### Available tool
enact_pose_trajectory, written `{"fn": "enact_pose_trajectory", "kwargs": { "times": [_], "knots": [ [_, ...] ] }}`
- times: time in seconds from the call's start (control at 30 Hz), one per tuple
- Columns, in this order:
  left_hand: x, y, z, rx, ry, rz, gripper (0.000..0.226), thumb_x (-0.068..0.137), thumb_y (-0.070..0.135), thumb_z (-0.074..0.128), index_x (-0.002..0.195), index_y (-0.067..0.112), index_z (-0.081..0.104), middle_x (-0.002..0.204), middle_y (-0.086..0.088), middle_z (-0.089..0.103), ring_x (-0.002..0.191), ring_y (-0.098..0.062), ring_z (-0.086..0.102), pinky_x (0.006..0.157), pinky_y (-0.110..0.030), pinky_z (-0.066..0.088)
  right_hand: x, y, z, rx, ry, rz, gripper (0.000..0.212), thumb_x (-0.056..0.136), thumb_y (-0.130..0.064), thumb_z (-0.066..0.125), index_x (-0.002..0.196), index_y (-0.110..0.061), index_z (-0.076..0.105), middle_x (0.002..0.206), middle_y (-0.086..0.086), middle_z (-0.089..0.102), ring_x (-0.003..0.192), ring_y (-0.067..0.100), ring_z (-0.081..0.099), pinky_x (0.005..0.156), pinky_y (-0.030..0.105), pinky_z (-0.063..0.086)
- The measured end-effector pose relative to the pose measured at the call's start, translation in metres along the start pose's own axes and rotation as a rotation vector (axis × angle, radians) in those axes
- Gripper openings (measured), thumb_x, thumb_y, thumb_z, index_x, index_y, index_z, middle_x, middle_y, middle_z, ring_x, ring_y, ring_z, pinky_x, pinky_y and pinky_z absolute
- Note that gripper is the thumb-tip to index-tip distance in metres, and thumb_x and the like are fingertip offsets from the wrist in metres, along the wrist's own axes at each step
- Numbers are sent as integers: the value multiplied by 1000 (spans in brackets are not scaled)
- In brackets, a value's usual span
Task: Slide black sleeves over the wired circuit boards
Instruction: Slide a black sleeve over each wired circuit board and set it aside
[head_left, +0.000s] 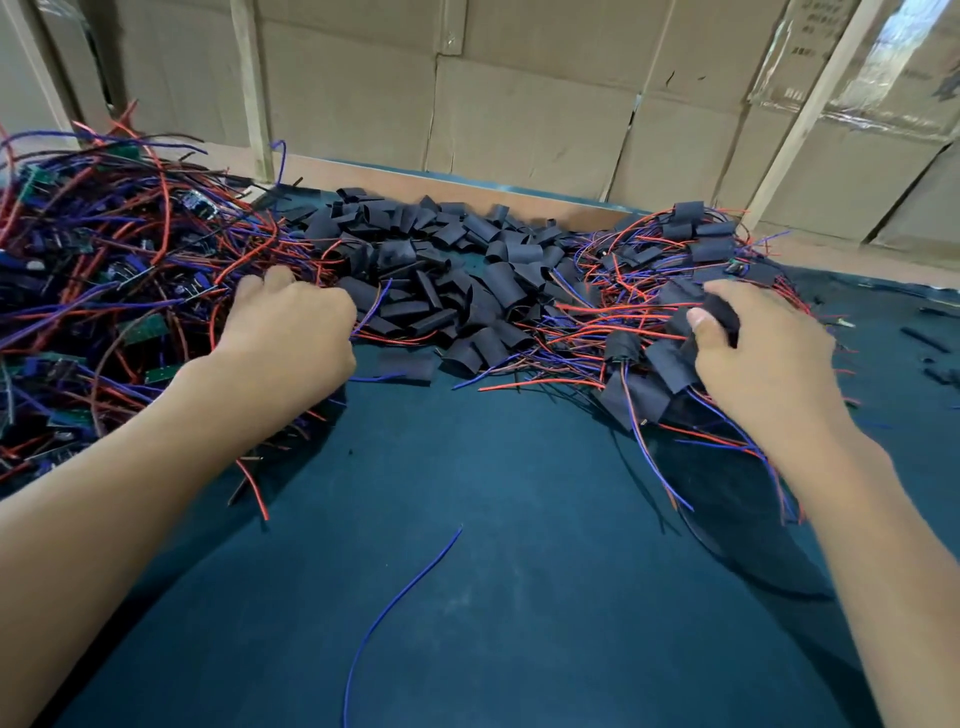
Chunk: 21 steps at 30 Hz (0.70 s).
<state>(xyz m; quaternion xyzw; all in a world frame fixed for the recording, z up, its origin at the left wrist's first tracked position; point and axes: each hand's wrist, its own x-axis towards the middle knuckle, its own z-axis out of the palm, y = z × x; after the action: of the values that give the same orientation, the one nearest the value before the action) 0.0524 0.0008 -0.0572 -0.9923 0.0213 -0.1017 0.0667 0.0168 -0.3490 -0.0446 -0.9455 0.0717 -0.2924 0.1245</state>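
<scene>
A heap of bare green circuit boards (88, 291) with red and purple wires fills the left of the table. Loose black sleeves (441, 260) lie piled in the middle. On the right is a pile of sleeved boards (691, 239) with wires trailing out. My left hand (291, 332) reaches into the edge of the wire heap, fingers curled down among the wires; what it holds is hidden. My right hand (753, 364) rests on the sleeved pile and grips a black sleeved piece (722, 312) between thumb and fingers.
The dark teal table top (493, 545) stretches toward me, with one loose blue wire (400, 597) lying on it. A few black scraps (930, 353) sit at the far right. Cardboard boxes (519, 104) and wooden posts stand behind the table.
</scene>
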Motion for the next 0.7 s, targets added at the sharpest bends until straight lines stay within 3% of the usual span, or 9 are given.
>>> {"fn": "enact_pose_trajectory", "kwargs": {
  "times": [0.1,0.2,0.3,0.4,0.5,0.57,0.7],
  "knots": [
    [-3,1,-1,-96,65,1,17,91,22,55,97,20,70,91,-12,67,104,-35,49,90,-44,34,-1,-6,-1,-59,-9,88,48,100,-33,56,145,-17,51,152,13,49,137,39,44,107,55,31],
    [-7,3,-3,-227,173,41,20,95,26,51,97,22,70,90,-6,67,103,-34,53,94,-46,32,-9,-18,-2,15,92,37,53,99,-38,58,148,-20,49,158,8,42,144,33,35,113,53,24],
    [-10,10,-5,-353,350,130,20,97,28,52,105,21,68,103,-4,69,107,-34,56,94,-46,32,-24,-38,-2,152,229,-169,42,99,-31,60,139,-18,59,147,3,55,136,27,46,111,47,28],
    [-17,19,-11,-473,522,255,15,98,25,56,105,18,67,102,-2,67,103,-33,59,91,-44,33,-37,-60,2,300,279,-363,27,99,-28,61,121,-16,72,123,-2,70,117,23,64,104,52,42],
    [-25,29,-16,-466,639,474,15,99,24,57,104,17,69,98,0,68,96,-30,62,88,-44,37,-51,-76,8,516,154,-429,22,98,-29,64,109,-16,78,104,-6,76,95,14,71,92,41,52],
    [-31,37,-17,-437,662,607,17,99,23,56,103,15,70,94,0,67,93,-29,62,84,-45,41,-59,-83,12,670,-34,-357,23,95,-34,67,109,-20,79,94,-7,77,82,13,70,80,28,54],
    [-38,52,-11,-519,606,812,16,101,17,57,103,6,68,91,-6,63,87,-32,58,80,-45,47,-65,-91,18,1038,-247,-145,10,96,-25,69,95,-27,79,67,-4,67,57,12,62,57,25,54]
  ]
}}
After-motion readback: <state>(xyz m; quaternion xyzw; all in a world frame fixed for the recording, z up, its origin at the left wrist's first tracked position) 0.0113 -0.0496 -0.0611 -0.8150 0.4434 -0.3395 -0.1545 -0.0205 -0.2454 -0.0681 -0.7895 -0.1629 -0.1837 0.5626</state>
